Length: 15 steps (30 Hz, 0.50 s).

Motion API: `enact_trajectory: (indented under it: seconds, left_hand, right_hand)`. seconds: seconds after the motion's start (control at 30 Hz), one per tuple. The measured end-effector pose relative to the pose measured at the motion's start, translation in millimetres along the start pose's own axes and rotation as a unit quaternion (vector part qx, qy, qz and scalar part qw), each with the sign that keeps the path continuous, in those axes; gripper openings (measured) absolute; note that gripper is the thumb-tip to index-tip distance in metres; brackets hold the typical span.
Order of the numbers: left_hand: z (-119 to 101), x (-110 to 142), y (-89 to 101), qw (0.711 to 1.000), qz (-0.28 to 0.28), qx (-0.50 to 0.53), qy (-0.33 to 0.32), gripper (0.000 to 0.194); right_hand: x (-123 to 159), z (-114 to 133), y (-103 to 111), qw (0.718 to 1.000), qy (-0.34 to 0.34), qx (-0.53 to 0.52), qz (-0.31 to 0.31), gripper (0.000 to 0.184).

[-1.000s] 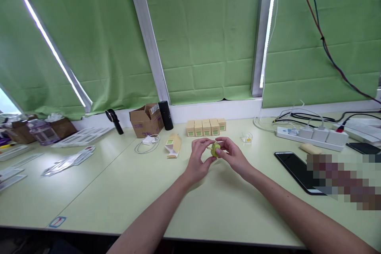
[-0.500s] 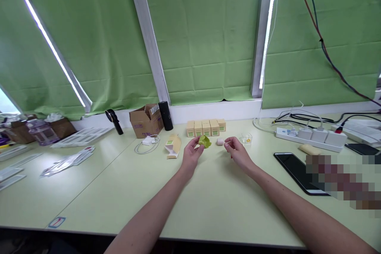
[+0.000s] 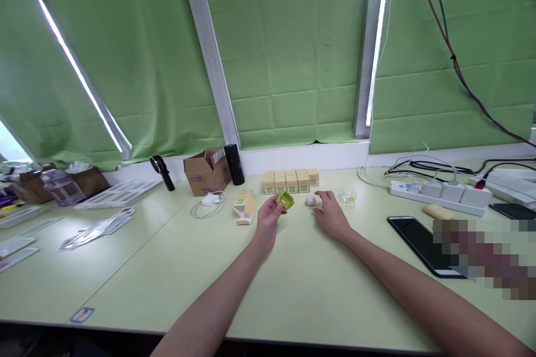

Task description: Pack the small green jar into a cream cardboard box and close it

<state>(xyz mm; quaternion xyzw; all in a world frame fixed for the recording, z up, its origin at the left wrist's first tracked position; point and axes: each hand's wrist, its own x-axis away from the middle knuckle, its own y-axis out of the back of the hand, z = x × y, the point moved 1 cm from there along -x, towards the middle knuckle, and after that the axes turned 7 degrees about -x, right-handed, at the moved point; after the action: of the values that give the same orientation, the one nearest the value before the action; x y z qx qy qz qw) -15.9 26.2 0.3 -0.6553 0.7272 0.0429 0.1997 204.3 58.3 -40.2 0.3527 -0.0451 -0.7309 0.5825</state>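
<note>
A small olive-green cup-shaped piece [image 3: 286, 201] is pinched between the thumb and fingers of my left hand [image 3: 268, 217], its hollow side showing. My right hand [image 3: 331, 215] is low over the table with thumb and fingers apart and nothing between them. Just left of its fingertips lies a small pale pinkish-white piece [image 3: 311, 201]; whether they touch it I cannot tell. A small clear box [image 3: 348, 196] with something yellow inside sits beyond my right hand. Left of my left hand lies an opened kraft-paper box [image 3: 245, 207].
Several small kraft boxes [image 3: 292, 182] stand in a row at the back, near a brown carton [image 3: 206, 172] and a black cylinder [image 3: 234, 164]. A white charger [image 3: 210, 199] lies left. On the right are a power strip [image 3: 439, 195] and a dark phone [image 3: 422, 246].
The green piece has tilted in my left hand, so its hollow shows more. My right hand's fingers have spread from a near pinch and reach out by the pale piece.
</note>
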Motion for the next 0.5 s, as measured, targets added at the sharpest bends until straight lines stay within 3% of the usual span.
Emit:
enact_trajectory:
  seconds: [0.17,0.4,0.5]
  left_hand:
    - [-1,0,-0.4,1.000,0.000,-0.003,-0.001,0.052]
    - [-2,1,-1.0,1.000,-0.007,-0.004,0.003,0.054]
    - [-2,1,-1.9,1.000,-0.006,-0.002,0.003,0.054]
  right_hand:
    - [-17,1,-10,0.999,-0.023,0.026,0.000,0.059]
    - [-20,-1,-19,0.997,-0.071,-0.027,-0.017,0.020]
    - [-20,1,-17,0.989,-0.103,-0.090,-0.047,0.022]
